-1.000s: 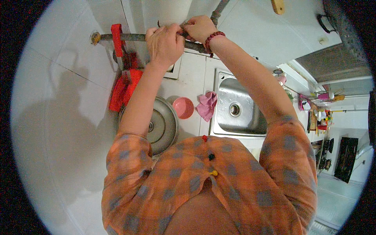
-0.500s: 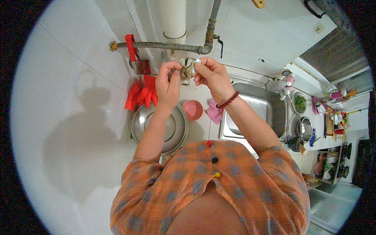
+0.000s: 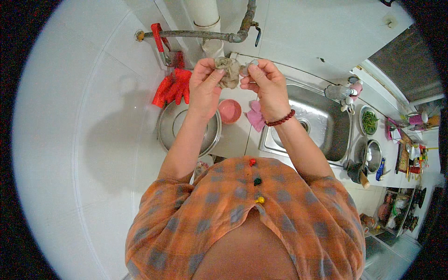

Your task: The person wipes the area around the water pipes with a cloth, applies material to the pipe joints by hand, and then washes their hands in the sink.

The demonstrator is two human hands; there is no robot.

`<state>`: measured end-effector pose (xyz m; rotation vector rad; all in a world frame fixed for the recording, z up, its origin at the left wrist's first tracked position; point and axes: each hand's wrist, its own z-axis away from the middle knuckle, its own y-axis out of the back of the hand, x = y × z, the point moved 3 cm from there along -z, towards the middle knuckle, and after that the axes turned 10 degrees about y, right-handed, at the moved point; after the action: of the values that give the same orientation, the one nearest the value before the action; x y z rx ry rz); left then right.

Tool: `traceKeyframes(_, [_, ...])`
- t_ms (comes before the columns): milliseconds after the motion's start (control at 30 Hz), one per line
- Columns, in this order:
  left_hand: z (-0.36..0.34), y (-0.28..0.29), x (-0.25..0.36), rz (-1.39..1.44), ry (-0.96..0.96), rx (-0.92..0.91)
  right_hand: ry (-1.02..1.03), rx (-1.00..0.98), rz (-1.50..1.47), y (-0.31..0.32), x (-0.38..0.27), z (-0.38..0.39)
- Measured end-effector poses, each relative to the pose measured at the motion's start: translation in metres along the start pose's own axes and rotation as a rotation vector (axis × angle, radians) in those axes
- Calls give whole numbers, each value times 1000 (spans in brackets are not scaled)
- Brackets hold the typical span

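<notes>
My left hand (image 3: 205, 88) is closed, pinching a crumpled grey-beige cloth (image 3: 229, 77) between thumb and fingers. Just to its right, my right hand (image 3: 269, 88) is closed too, its thumb and forefinger on a small greyish piece (image 3: 249, 66). Whether that piece belongs to the same cloth, I cannot tell. Both hands are raised over the far side of the counter, left of the steel sink (image 3: 343, 135). Below them on the counter are a pink bowl (image 3: 229, 111) and a pink cloth (image 3: 255, 116).
A large round metal lid (image 3: 213, 133) lies below my left forearm. Red gloves (image 3: 172, 88) and a red-handled tool (image 3: 158, 37) hang by the wall pipe (image 3: 196, 34). Right of the sink stand a dish of green vegetables (image 3: 369, 120) and a metal bowl (image 3: 374, 156).
The cloth shows larger and more spread between my hands. My hands appear slightly higher and farther right in the picture, and the whole view has shifted a little.
</notes>
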<state>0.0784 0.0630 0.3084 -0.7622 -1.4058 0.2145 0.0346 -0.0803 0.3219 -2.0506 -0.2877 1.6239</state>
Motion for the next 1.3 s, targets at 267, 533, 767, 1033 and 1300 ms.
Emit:
traceKeyframes(267, [15,-17,-41,209,204,-30,-52,36,-112,51,-2,27])
traceKeyframes(533, [25,12,-83,285,306,207,-196,96,24,120,8,55])
traceKeyframes(767, [1,44,-72,647,284,180,-268,105,74,132,6,70])
traceKeyframes(1033, [-94,106,-27,245,-132,374,-334,193,200,153,9,86])
traceKeyframes(1300, [-136,91,-20,-925,-363,675,-360,273,262,157,20,91])
